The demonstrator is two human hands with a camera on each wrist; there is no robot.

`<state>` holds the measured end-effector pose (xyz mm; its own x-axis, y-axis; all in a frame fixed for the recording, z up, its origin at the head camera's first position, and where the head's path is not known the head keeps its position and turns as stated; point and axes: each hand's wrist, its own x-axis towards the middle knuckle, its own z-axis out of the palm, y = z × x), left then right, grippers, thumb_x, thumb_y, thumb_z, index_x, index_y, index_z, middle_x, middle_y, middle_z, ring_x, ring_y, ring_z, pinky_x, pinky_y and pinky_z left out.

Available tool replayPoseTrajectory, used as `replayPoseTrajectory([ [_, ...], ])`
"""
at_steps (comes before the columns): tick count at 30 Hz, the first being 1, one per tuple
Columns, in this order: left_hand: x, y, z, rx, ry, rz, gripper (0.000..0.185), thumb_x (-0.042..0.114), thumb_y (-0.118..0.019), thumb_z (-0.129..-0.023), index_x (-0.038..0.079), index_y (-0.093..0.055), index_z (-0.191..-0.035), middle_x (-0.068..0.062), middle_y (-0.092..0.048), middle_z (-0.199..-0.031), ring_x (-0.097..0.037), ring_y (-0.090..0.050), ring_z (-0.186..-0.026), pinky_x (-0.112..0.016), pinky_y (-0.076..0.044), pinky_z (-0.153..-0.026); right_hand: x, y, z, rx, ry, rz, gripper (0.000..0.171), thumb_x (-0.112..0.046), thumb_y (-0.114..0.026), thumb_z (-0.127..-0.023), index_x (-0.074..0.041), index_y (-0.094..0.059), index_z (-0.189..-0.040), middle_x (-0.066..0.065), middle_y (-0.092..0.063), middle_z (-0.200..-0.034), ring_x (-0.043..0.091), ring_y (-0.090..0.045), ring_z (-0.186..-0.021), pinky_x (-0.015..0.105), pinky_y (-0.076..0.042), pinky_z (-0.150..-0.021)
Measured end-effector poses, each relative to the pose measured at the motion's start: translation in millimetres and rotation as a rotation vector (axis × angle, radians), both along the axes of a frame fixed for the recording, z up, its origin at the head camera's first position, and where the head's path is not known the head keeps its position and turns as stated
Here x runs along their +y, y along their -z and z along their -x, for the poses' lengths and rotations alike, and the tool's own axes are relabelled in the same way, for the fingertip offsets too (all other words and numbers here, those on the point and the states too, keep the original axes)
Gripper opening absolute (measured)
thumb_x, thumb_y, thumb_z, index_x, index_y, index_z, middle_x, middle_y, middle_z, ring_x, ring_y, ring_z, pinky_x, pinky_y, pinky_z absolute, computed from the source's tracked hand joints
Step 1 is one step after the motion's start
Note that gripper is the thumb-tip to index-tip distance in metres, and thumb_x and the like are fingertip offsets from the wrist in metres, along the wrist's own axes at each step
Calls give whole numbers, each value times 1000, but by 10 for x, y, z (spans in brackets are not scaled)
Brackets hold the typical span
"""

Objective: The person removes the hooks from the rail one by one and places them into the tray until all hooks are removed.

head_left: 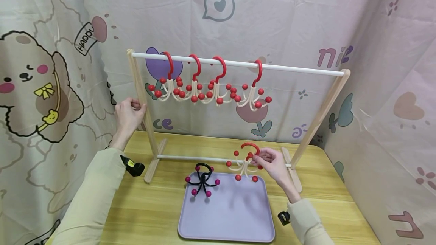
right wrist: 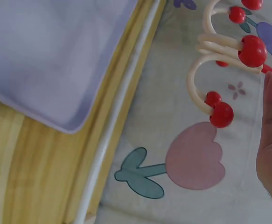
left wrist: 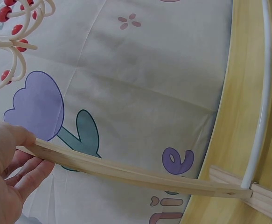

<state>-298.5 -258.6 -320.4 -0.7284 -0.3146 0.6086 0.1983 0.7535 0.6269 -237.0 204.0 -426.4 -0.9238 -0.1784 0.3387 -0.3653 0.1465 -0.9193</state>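
Note:
My left hand (head_left: 128, 115) grips the left wooden post (head_left: 150, 129) of a clothes-rack-like stand, thumb on one side and fingers on the other in the left wrist view. My right hand (head_left: 274, 165) pinches a claw-shaped hanger near the base of its red hook; its cream arms end in red balls (right wrist: 252, 51). This hanger is held above the far right part of a lilac tray (head_left: 228, 218). Several matching hangers hang from the white top bar (head_left: 299, 69), three grouped at left and one hanger (head_left: 258, 72) farther right. A black hanger (head_left: 203, 180) with magenta balls rests at the tray's far left corner.
A lower white rod (head_left: 197, 158) joins the stand's wooden feet behind the tray. The right wooden post (head_left: 318, 122) leans outward near my right hand. Printed curtains (head_left: 218, 33) surround the wooden table (head_left: 136, 207) behind and at both sides.

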Motion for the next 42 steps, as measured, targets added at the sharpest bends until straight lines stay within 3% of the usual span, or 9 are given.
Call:
replayPoseTrajectory([
  [4, 1, 5, 7, -7, 0, -1, 24, 12, -66, -93, -11, -68, -101, -30, -72, -92, -42, -67, -81, -34, -42, -75, -50, 80, 5, -12, -77, -25, 24, 2, -68, -91, 19, -62, -106, 36, -70, -90, 13, -76, -72, 29, -60, -66],
  [8, 1, 1, 9, -5, 2, 2, 24, 12, -66, -92, -11, -68, -101, -30, -72, -92, -42, -67, -82, -34, -42, -75, -98, 157, 2, -25, -159, -34, 22, 2, -67, -92, 17, -63, -107, 41, -67, -95, 17, -77, -76, 36, -61, -70],
  [14, 2, -7, -2, -13, -1, 4, 24, 13, -66, -92, -10, -68, -101, -29, -72, -92, -41, -66, -81, -33, -41, -73, -164, 225, 2, -63, -206, -48, 21, 3, -66, -91, 17, -62, -106, 39, -69, -97, 19, -77, -79, 46, -60, -73],
  [21, 6, -11, -7, -3, 1, -1, 23, 12, -67, -92, -10, -68, -100, -30, -71, -92, -42, -66, -82, -35, -41, -75, -215, 311, 10, -91, -237, -104, 20, 1, -66, -92, 15, -63, -105, 38, -70, -96, 12, -76, -77, 44, -61, -73],
  [27, -4, -2, 3, -14, -5, 1, 24, 13, -67, -92, -10, -68, -100, -29, -71, -92, -40, -67, -81, -31, -41, -72, -259, 406, 16, -107, -298, -91, 22, 1, -66, -92, 16, -62, -107, 41, -68, -99, 23, -77, -81, 49, -59, -76],
  [32, -10, 0, 5, -22, 5, -4, 25, 13, -66, -93, -10, -67, -102, -29, -71, -93, -40, -67, -81, -32, -41, -73, -283, 466, 20, -83, -304, -113, 19, 2, -66, -92, 15, -62, -106, 38, -70, -97, 17, -77, -79, 51, -58, -76],
  [42, -2, 0, 4, -25, 4, -4, 24, 12, -66, -93, -11, -67, -101, -29, -71, -93, -39, -66, -81, -31, -40, -74, -327, 534, 21, -122, -252, -157, 24, 2, -67, -90, 17, -61, -107, 35, -71, -97, 32, -77, -82, 49, -59, -77],
])
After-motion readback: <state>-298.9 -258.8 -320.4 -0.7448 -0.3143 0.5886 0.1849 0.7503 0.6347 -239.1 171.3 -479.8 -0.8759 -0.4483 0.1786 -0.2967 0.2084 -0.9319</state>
